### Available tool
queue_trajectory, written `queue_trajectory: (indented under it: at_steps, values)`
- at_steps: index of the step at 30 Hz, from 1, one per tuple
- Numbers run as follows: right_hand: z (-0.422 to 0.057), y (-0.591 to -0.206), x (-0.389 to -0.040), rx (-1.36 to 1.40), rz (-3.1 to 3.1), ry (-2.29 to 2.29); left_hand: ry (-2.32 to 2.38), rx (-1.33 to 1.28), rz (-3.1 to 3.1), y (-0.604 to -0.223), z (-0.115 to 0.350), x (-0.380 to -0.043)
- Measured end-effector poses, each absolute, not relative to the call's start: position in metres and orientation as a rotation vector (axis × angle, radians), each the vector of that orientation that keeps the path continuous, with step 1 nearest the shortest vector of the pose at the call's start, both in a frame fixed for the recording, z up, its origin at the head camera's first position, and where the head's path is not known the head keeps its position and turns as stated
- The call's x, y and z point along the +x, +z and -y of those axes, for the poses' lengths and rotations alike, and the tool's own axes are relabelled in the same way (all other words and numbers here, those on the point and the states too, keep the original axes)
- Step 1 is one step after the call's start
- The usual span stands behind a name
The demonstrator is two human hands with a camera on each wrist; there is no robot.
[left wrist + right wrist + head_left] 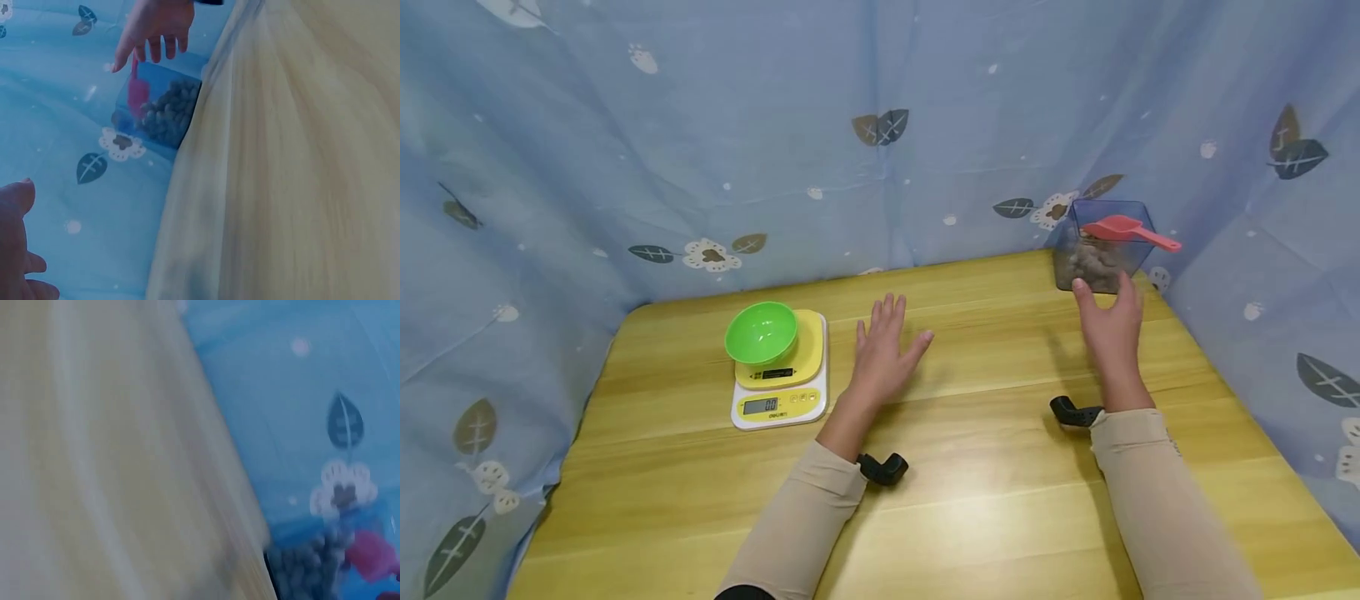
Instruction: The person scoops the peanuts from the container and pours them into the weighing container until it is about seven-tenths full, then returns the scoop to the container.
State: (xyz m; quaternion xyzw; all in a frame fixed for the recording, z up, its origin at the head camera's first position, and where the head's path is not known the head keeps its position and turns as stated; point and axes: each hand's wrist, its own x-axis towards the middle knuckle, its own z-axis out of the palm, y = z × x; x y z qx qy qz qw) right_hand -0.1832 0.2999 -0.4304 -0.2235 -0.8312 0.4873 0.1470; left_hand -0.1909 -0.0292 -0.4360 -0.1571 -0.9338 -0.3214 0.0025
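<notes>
My right hand (1114, 333) reaches toward a clear bluish square container (1108, 208) at the table's back right corner. Its thumb and fingers are apart in front of the container; whether they touch it, I cannot tell. Lumpy greyish pieces (170, 115) partly fill the container, their kind unclear. Across its top lies a pink-red scoop (1116, 227), handle pointing right. My left hand (882, 358) is spread over the middle of the table, holding nothing. To its left, a green bowl (762, 335) sits on a yellow and white kitchen scale (782, 404) whose display reads 0.0.
The wooden table (970, 517) meets a blue patterned curtain (805, 125) along the back and sides. A black wrist mount (883, 469) sticks out from the left wrist, and another mount (1073, 412) from the right.
</notes>
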Motion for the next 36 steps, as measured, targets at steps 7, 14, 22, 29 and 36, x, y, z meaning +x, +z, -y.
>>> queue_trajectory:
  at_steps: [7,14,22,29,36]
  values:
    - [-0.346,-0.424,-0.213,-0.894,2.072,1.836,-1.202,-0.591,2.877,-0.44,0.006,-0.201]
    - [-0.373,-0.43,-0.243,-0.798,1.93,2.042,-1.411,-0.672,2.822,-0.439,-0.022,-0.216]
    - [-0.397,-0.432,-0.256,-0.455,1.977,2.136,-1.513,-0.69,2.861,-0.443,-0.041,-0.221]
    - [-0.411,-0.425,-0.264,-0.318,2.154,2.124,-1.531,-0.643,2.875,-0.451,-0.041,-0.22]
    - [-0.414,-0.424,-0.268,-0.353,2.094,2.173,-1.518,-0.634,2.883,-0.454,-0.041,-0.224]
